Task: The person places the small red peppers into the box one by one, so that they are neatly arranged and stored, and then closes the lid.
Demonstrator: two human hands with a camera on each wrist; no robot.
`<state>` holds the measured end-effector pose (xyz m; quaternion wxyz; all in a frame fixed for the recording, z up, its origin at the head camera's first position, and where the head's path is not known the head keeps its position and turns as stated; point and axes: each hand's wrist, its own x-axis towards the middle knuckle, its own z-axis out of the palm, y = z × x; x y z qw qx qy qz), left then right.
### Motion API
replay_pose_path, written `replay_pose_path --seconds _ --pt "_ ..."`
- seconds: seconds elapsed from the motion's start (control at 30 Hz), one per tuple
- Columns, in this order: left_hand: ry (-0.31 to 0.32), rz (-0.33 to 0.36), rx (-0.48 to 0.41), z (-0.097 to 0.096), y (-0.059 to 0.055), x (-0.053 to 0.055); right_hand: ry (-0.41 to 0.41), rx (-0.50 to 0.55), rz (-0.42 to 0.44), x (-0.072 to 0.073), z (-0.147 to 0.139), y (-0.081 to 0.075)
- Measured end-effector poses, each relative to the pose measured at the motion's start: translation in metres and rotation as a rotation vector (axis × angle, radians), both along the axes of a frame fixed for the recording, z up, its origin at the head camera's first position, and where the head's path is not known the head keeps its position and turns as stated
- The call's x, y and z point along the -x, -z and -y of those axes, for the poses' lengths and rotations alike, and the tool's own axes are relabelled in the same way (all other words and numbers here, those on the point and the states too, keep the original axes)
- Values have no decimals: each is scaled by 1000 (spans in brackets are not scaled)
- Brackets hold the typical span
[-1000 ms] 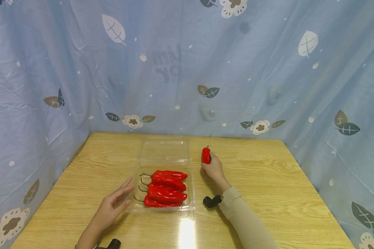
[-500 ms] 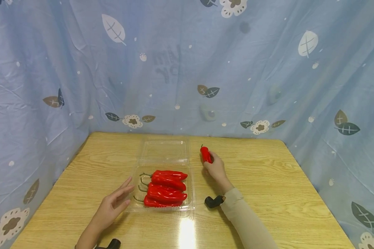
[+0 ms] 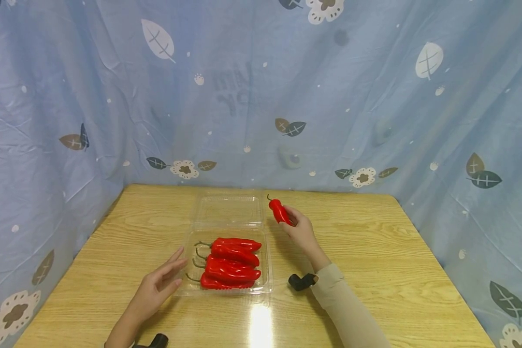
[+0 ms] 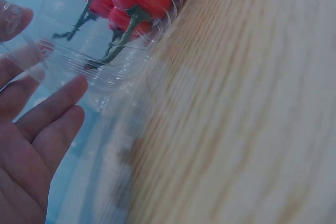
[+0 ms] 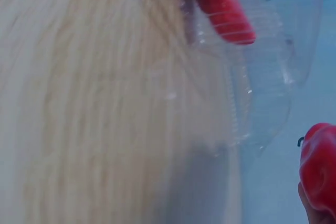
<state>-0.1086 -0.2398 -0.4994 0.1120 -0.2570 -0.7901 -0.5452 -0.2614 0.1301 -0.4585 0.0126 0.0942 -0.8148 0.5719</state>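
Note:
A clear plastic clamshell box (image 3: 267, 270) lies on the table with its lid (image 3: 228, 211) folded back. Several red peppers (image 3: 232, 275) with green stems are side by side in its base, stems toward the left. My left hand (image 3: 156, 285) is at the box's left side, fingers extended; in the left wrist view its fingertips (image 4: 79, 85) are right at the clear wall. Right of the lid, my right hand (image 3: 302, 232) grips another red pepper (image 3: 279, 211) between thumb and fingers, its stem tilted up and left. In the right wrist view only that pepper (image 5: 320, 166) and a fingertip show.
The wooden table (image 3: 365, 251) spreads out on both sides of the box. A blue patterned curtain (image 3: 261, 96) hangs around its back and sides. Black curved pieces (image 3: 302, 282) are worn at both wrists.
My right hand has turned the pepper so its stem swings from upright to the upper left. The hand has shifted slightly right. My left hand and the box stay put.

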Motion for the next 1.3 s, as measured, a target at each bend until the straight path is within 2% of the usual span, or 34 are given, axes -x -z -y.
replay_pose_path --seconds 0.13,0.27,0.5,0.67,0.87,1.0,1.13,1.3 --pt "-7 7 7 0 1 0 -66 23 -43 -3 3 -9" --pt "-4 -16 1 1 1 0 -171 40 -65 -7 7 -17" --pt "-7 -18 1 -1 -2 0 -363 -21 -53 -12 16 -29" --pt "-8 -11 3 -1 -2 -1 -464 -87 -39 -13 23 -33" --pt "-19 13 11 0 -2 0 -638 -108 -49 -7 32 -33" --pt "-19 -17 5 0 -1 1 -728 -122 -14 -4 40 -33" --pt "-11 -28 -9 0 -1 1 -787 -139 22 -1 47 -34" --pt "-12 -17 -13 -1 -1 1 -812 -169 29 2 55 -31"
